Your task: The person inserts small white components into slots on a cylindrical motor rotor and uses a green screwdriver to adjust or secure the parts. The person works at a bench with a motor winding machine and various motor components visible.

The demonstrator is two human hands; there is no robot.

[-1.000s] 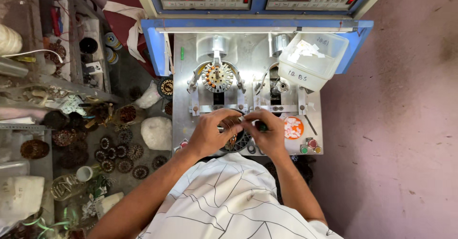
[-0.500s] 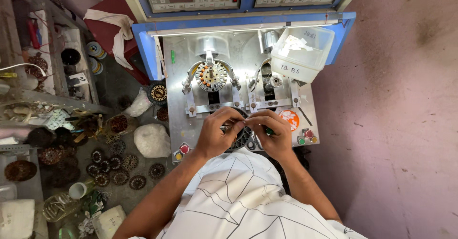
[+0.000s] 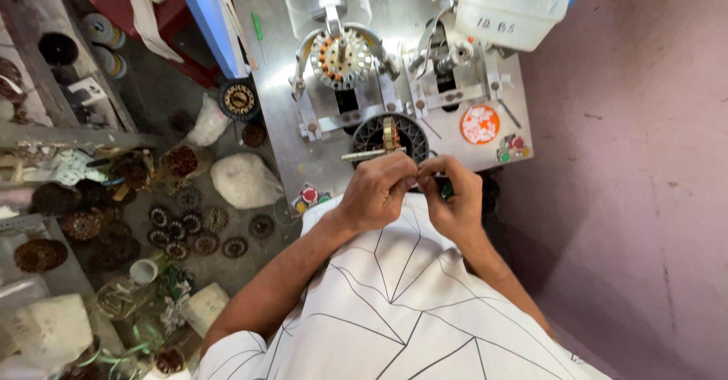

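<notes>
The scene is lit brightly and evenly from above; strong glare is thrown off the metal machine plate (image 3: 485,133), most of all around the round housing (image 3: 328,1) at its top, where detail is washed out; the white plastic tub (image 3: 509,8) is overexposed as well. The floor at the left is left dimmer, and the dark wound cores (image 3: 189,224) lying there are seen with little contrast. A soft shadow is cast on the purple wall (image 3: 629,198) below the machine's right edge. Wide-angle distortion is seen at the edges, where straight lines are bent; the lower left corner is smeared and out of focus; the hands at the centre are rendered sharply, without motion blur.
</notes>
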